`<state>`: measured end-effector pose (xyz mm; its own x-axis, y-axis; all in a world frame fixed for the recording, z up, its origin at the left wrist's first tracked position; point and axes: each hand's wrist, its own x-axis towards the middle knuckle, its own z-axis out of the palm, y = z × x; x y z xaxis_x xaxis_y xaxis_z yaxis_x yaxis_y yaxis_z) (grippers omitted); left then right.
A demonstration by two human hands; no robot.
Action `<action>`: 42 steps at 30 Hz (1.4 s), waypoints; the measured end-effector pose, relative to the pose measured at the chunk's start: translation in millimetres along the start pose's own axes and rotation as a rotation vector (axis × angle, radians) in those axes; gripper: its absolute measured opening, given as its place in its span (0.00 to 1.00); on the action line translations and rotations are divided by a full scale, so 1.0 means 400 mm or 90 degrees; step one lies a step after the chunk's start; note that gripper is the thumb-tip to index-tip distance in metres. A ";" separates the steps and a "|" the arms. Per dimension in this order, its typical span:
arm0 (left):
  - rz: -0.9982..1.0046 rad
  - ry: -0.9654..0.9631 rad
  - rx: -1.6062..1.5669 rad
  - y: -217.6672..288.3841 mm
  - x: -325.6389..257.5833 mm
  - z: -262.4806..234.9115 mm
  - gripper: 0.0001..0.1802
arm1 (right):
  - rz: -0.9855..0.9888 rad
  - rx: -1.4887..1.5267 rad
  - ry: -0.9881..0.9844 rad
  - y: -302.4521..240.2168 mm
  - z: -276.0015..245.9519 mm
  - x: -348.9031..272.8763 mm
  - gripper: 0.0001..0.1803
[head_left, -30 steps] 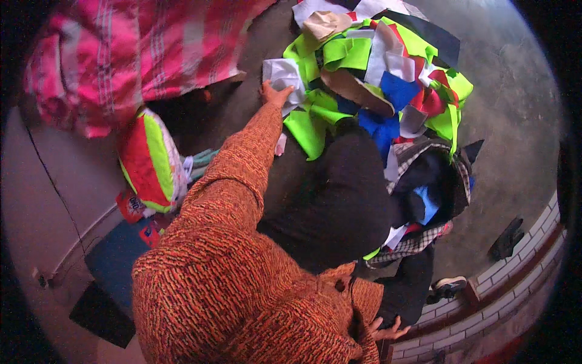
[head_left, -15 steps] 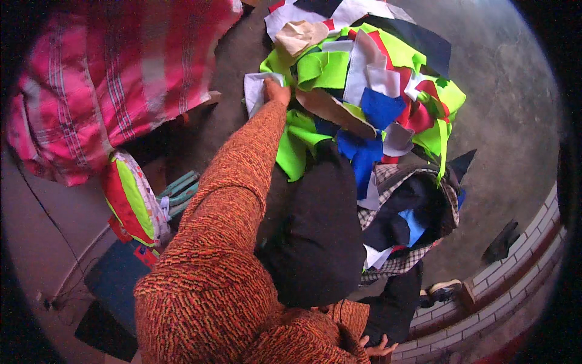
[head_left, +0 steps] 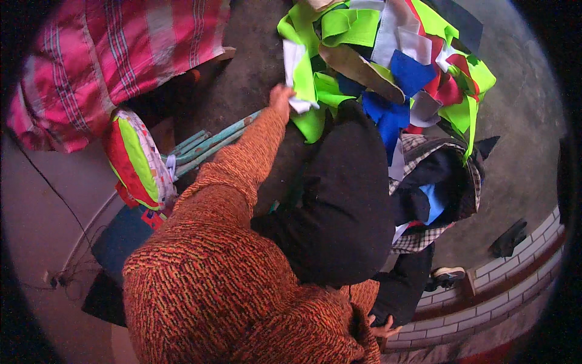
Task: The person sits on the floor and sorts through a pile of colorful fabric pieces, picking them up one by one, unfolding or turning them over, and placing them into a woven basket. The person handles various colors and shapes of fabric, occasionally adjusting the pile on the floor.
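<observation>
My left hand (head_left: 282,100) is at the near left side of a heap of cloth scraps, its fingers closed on a white fabric scrap (head_left: 293,57). That scrap runs up along a lime green piece (head_left: 307,67), which partly covers it. Blue scraps (head_left: 412,73), a beige piece (head_left: 357,65), and red, grey and more green pieces lie in the heap. Far from it, at the lower right, my right hand (head_left: 385,328) rests by my dark-trousered leg. Its fingers are spread and it holds nothing.
A checked-edged bag (head_left: 412,242) with dark inside and some scraps stands right of my knee. Left are a pink plaid cloth (head_left: 133,67), a red-and-green cushion-like bundle (head_left: 139,164) and worn teal bars (head_left: 212,142). A shoe (head_left: 449,273) lies near white brickwork (head_left: 515,258).
My left hand has drawn back toward me along the heap's edge, with the white scrap pulled out longer beside the green. The whole view has shifted. My right hand stays at the leg.
</observation>
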<state>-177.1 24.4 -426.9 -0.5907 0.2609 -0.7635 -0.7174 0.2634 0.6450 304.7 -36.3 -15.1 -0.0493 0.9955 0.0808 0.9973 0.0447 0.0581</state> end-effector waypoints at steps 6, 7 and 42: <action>-0.029 0.188 0.747 -0.082 -0.053 0.008 0.54 | -0.020 -0.006 -0.007 0.050 0.017 -0.014 0.34; -0.050 0.219 0.761 -0.098 -0.047 0.017 0.56 | -0.023 -0.003 -0.011 0.057 0.027 -0.013 0.34; 0.313 0.024 0.607 0.077 0.077 0.563 0.59 | 0.023 0.082 -0.016 0.075 0.008 -0.069 0.40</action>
<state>-134.1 249.8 -423.3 -0.7585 0.5117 -0.4035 0.1770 0.7577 0.6282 336.3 -62.2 -18.6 -0.0134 0.9984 0.0556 0.9972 0.0174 -0.0721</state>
